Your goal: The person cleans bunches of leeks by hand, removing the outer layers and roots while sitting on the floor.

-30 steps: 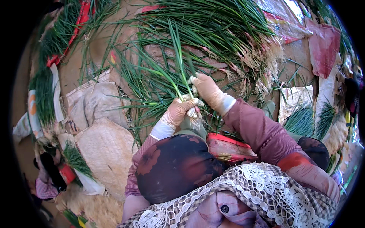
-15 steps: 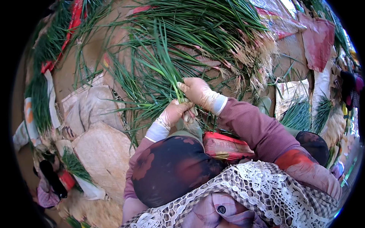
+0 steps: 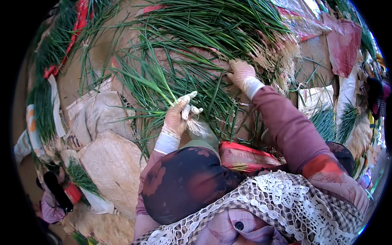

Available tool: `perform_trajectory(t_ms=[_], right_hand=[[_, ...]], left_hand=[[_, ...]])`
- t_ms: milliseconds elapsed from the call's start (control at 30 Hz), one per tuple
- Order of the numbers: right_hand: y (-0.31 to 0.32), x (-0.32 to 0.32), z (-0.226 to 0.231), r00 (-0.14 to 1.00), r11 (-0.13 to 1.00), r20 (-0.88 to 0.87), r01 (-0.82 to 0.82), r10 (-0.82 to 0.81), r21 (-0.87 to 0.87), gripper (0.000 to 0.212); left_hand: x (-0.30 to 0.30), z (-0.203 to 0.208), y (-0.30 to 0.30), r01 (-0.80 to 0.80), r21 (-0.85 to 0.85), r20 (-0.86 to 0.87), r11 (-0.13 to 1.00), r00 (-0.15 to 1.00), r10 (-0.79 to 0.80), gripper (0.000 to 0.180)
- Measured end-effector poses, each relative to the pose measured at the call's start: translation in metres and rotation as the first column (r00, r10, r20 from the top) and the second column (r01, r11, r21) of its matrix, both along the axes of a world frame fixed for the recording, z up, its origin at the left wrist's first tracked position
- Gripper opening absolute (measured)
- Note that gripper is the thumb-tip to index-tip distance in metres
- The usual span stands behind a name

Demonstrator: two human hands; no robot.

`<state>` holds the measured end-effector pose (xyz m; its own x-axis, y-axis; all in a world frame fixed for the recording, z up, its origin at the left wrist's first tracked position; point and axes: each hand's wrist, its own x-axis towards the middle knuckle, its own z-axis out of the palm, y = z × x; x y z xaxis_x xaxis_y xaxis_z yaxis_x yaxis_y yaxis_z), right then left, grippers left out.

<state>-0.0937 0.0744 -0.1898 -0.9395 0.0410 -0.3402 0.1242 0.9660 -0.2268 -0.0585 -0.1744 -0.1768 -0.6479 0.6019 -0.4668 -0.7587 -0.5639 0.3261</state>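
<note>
My left hand (image 3: 178, 115), in a thin pale glove, is closed round a few scallions (image 3: 154, 83). Their green leaves point up and to the left, and their whitish roots hang below the fingers. Farther forward and to the right, my right hand (image 3: 243, 76), gloved too, is at the near edge of a big pile of scallions (image 3: 212, 24). Its thumb and forefinger look apart, with the fingertips by the stalks; the other fingers are partly hidden. Pink-white stems and tangled roots (image 3: 281, 55) lie at the pile's right end. Loose green leaves (image 3: 212, 98) are strewn between my hands.
Beneath me is a low red-wrapped seat or bundle (image 3: 247, 156). Flattened sacks (image 3: 110, 157) lie to my left, with a reddish sack (image 3: 342, 45) at the far right. More scallions (image 3: 43, 94) line the left side. Other people (image 3: 53, 202) sit at both edges.
My right hand has left the held scallions and moved forward and right to the pile. My left hand keeps the scallions and has shifted slightly left.
</note>
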Motion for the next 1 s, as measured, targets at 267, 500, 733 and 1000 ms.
perform_trajectory(t_ms=[267,500,733,1000], right_hand=[[-0.041,0.031,0.013,0.985,0.755,0.172,0.091,0.03,-0.649,0.024],[-0.054,0.029,0.005,0.883,0.384,0.469,0.428,0.012,-0.818,0.035],[-0.085,0.012,0.04,0.993,0.841,-0.098,-0.104,0.061,-0.531,0.032],[-0.015,0.031,0.015,0.947,0.96,0.277,-0.089,0.164,-0.267,0.036]], left_hand=[[0.005,0.002,0.021,0.069,-0.412,-0.035,0.909,0.995,-0.091,0.04],[0.002,0.0,0.018,0.16,-0.549,-0.208,0.821,0.925,-0.319,0.021],[0.003,0.007,0.011,0.146,-0.508,-0.248,0.849,0.919,-0.307,0.021],[-0.01,0.016,0.002,-0.21,-0.057,-0.103,0.976,0.974,0.204,0.023]])
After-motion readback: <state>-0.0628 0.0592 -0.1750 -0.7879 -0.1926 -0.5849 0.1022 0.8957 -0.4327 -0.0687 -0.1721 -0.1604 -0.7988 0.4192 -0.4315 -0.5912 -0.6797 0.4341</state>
